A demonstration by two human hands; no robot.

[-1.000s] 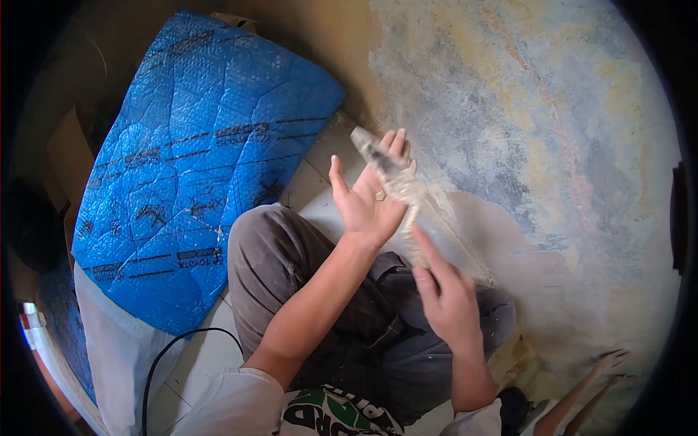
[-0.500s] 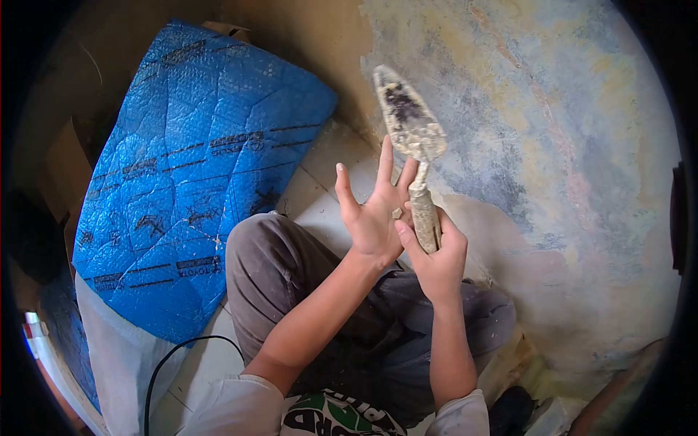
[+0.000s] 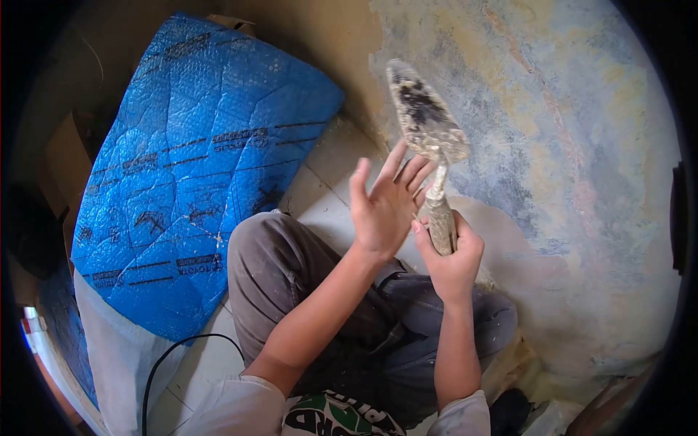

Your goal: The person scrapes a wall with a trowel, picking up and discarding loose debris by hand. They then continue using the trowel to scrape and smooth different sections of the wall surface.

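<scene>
My right hand (image 3: 454,261) is wrapped round the handle of a plaster-crusted trowel (image 3: 425,112). Its pointed blade tilts up and to the left, with a dark patch in the middle. Just left of the handle, my left hand (image 3: 387,207) is raised with its palm showing and its fingers spread, some of them behind or beside the base of the blade. Nothing is visibly held in it.
A blue padded sheet (image 3: 196,167) with printed marks leans at the left. The patchy plastered wall (image 3: 552,145) rises at the right. A black cable (image 3: 156,363) curves over the pale tiled floor (image 3: 320,185) beside my bent legs (image 3: 269,254).
The trowel and my right hand have moved slightly right. My left hand has turned a little, and the small chip that lay on its palm no longer shows there.
</scene>
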